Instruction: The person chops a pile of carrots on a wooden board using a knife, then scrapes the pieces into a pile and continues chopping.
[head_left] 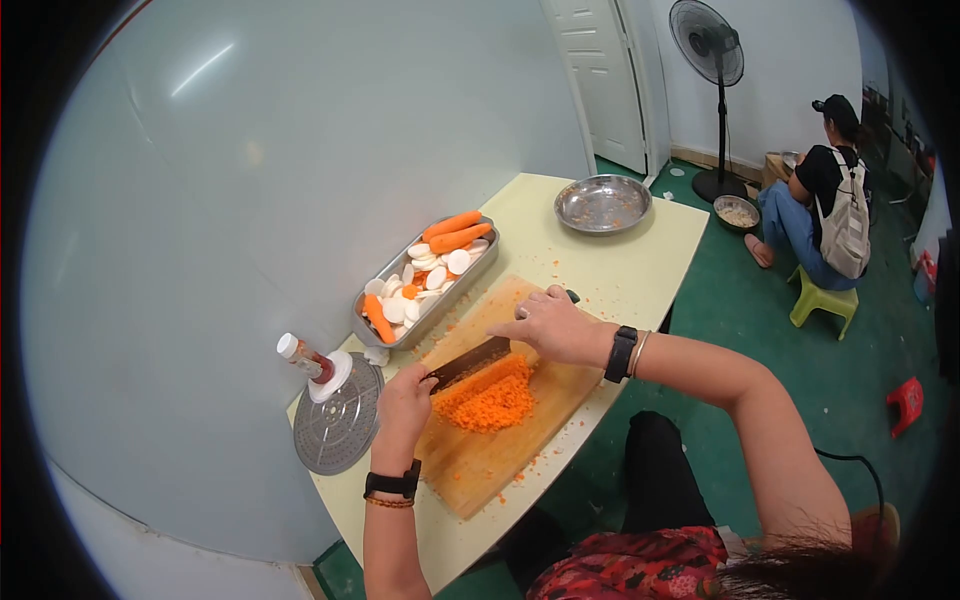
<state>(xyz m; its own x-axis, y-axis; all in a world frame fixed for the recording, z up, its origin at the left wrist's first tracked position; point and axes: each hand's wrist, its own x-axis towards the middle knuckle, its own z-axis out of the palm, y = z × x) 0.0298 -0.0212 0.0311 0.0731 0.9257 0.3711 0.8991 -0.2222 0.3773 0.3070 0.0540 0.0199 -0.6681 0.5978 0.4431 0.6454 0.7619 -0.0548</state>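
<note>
A dark-bladed kitchen knife (pixel 470 364) stands on edge behind a heap of finely chopped carrot (pixel 490 400). My right hand (pixel 558 326) is closed around its handle end, with a bit of the dark handle showing past the fingers. At the blade's other end, my left hand (pixel 402 402) pinches the tip. Under the knife and carrot lies a wooden cutting board (pixel 470 470), with orange bits scattered over it. Beyond the board, a metal tray (pixel 430 322) holds whole carrots (pixel 460 238) and white slices (pixel 393 311).
A round metal bowl (pixel 603 205) sits at the table's far end. To the left are a grey perforated disc (pixel 338 425) and a white-capped bottle (pixel 306 358) by the wall. A person (pixel 830 190) sits on a green stool (pixel 824 303) near a standing fan (pixel 720 90).
</note>
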